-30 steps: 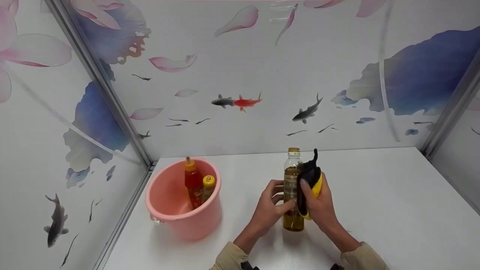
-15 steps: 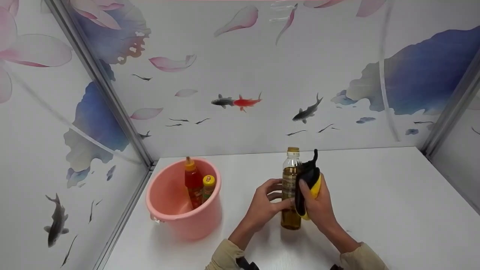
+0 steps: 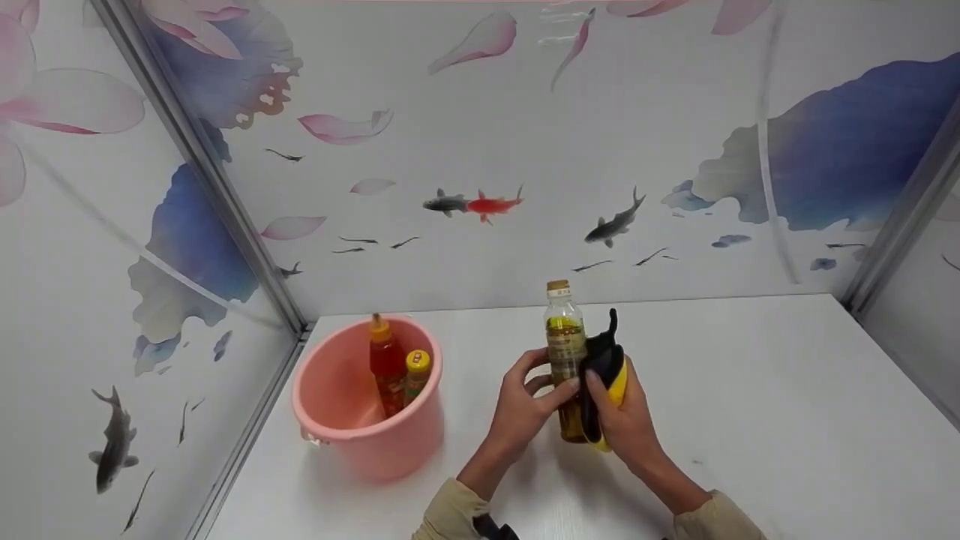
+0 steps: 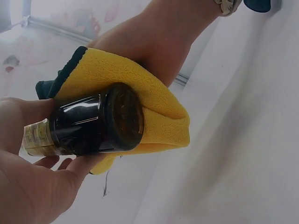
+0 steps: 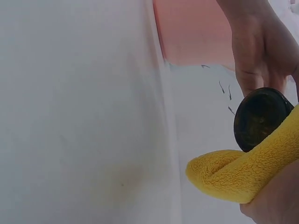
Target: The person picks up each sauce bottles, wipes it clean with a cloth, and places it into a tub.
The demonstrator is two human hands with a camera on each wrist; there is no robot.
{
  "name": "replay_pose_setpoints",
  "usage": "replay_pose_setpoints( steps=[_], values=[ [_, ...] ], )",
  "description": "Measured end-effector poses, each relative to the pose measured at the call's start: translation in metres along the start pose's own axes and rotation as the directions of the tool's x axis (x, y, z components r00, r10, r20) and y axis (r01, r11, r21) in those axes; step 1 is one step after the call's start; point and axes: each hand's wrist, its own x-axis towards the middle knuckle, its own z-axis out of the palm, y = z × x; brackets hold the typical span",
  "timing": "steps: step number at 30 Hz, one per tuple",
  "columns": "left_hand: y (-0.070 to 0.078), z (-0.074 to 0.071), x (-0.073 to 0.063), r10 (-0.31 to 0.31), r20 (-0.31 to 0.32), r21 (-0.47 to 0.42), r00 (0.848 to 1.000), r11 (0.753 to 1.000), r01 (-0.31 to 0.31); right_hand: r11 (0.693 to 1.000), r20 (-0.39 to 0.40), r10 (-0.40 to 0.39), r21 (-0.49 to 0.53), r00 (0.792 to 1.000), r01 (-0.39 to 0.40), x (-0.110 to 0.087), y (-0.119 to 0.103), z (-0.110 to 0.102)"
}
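Note:
A glass bottle of golden oil [image 3: 566, 330] with a tan cap leans a little to the left in the head view. My left hand [image 3: 525, 397] grips it from the left, fingers behind and thumb in front. My right hand [image 3: 626, 412] holds a folded cloth [image 3: 609, 367], black on one face and yellow on the other, against the bottle's right side. In the left wrist view the bottle's dark base [image 4: 125, 116] shows raised off the table, with the yellow cloth [image 4: 163, 121] wrapped along its side. The right wrist view shows the same base [image 5: 261, 119] above the cloth's fold [image 5: 224, 175].
Left of the hands stands a pink bucket [image 3: 367, 450] on the white table [image 3: 787, 420]. Inside it are a red sauce bottle [image 3: 386, 367] with an orange top and a small yellow-capped jar [image 3: 417, 367]. Printed panels [image 3: 525, 135] enclose the table at the back and sides.
Both hands have shifted left with the bottle and cloth. The bottle has risen and now tilts, its cap toward the left. The bucket stays where it was.

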Motion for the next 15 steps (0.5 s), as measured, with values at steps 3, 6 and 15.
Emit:
replay_pose_setpoints(
  steps=[3, 6, 15],
  values=[
    [-0.0013, 0.0007, -0.0004, -0.01, 0.01, 0.023, 1.0, 1.0, 0.01, 1.0, -0.008, 0.013, -0.007, 1.0, -0.013, 0.0007, 0.0003, -0.0005],
    [-0.002, 0.0006, -0.0002, -0.024, 0.031, 0.027, 0.999, 0.999, 0.023, 0.999, -0.011, 0.021, -0.028, 1.0, -0.022, 0.0015, -0.0006, -0.0015],
    [-0.0027, 0.0021, -0.0018, -0.072, 0.071, -0.009, 0.995, 0.997, 0.073, 0.999, -0.018, 0.0, -0.04, 1.0, 0.0, 0.0055, -0.004, -0.0077]
  ],
)
